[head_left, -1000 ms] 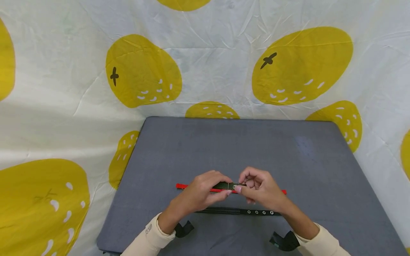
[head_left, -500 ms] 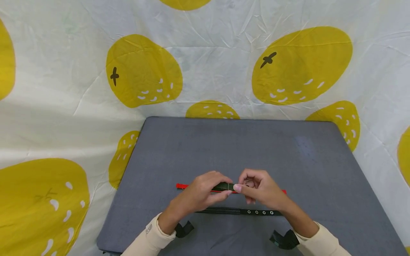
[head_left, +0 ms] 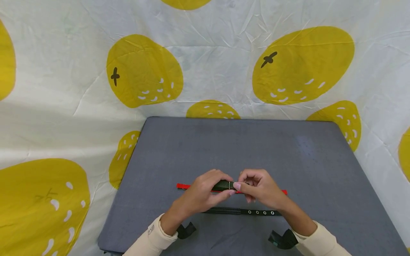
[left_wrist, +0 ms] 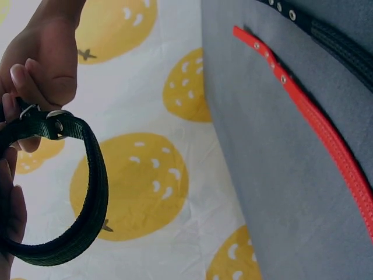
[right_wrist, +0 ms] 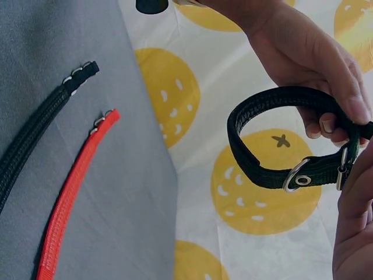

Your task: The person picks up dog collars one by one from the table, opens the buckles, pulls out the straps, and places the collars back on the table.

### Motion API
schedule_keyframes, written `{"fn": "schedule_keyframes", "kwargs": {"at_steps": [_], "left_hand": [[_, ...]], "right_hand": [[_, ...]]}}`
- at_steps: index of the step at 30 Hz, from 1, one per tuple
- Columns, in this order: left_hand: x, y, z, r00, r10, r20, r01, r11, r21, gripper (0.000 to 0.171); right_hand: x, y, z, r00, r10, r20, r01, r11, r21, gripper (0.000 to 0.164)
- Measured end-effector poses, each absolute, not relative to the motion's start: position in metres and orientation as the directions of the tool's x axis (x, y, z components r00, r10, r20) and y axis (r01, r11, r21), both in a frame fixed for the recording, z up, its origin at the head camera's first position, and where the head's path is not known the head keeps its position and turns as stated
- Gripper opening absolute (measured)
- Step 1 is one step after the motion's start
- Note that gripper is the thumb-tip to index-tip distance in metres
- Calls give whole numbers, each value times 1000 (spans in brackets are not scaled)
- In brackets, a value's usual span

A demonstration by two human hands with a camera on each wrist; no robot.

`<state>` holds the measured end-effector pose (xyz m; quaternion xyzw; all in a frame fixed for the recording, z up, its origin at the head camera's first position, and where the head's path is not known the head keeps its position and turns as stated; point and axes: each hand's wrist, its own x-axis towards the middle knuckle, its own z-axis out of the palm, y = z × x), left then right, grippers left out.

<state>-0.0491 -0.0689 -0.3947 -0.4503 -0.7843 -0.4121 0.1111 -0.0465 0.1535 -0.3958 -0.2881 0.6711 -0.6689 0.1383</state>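
Note:
Above the table both hands hold a dark green pet collar, bent round into a loop. My left hand grips its band between thumb and fingers. At the buckle end, my right hand pinches the strap with its thumb and curled fingers. In the right wrist view the collar shows a metal buckle and an eyelet beside a D-ring. Fingers partly cover the buckle, so how the strap end sits in it cannot be told. The left wrist view shows the collar's loop from the side.
A red collar lies flat on the grey table beyond the hands. Nearer the person lies a black collar with metal eyelets. Black straps hang near the sleeves. A lemon-patterned cloth stands behind the table.
My right thumb has slid over the collar's eyelet, which showed a second ago. Both hands keep nearly the same place. The red and black collars have not moved.

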Motion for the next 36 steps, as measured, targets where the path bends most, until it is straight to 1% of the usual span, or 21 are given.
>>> {"fn": "schedule_keyframes", "kwargs": {"at_steps": [10,17,20,22,29,32,36], "left_hand": [[-50,-71,-395,-572,612,547,791,235,564,17],[-48,-73,-395,-603,600,526,763,240,601,19],[-48,-73,-394,-615,593,520,751,239,616,20],[-48,-74,-394,-612,593,522,754,239,612,19],[-49,-73,-392,-579,607,544,788,244,566,17],[-49,-73,-392,-580,615,535,785,247,568,17],[-48,-72,-390,-589,613,526,776,247,581,16]], "right_hand": [[-46,152,-395,-769,-575,280,-238,-148,-960,21],[-48,152,-396,-725,-573,382,-246,-302,-921,21],[-49,151,-397,-720,-564,404,-251,-332,-909,21],[-48,152,-397,-726,-555,406,-275,-307,-911,21],[-47,154,-393,-785,-538,309,-321,-74,-944,20],[-47,154,-392,-787,-536,306,-340,-37,-940,21],[-47,152,-392,-788,-522,326,-357,-45,-933,26]]}}
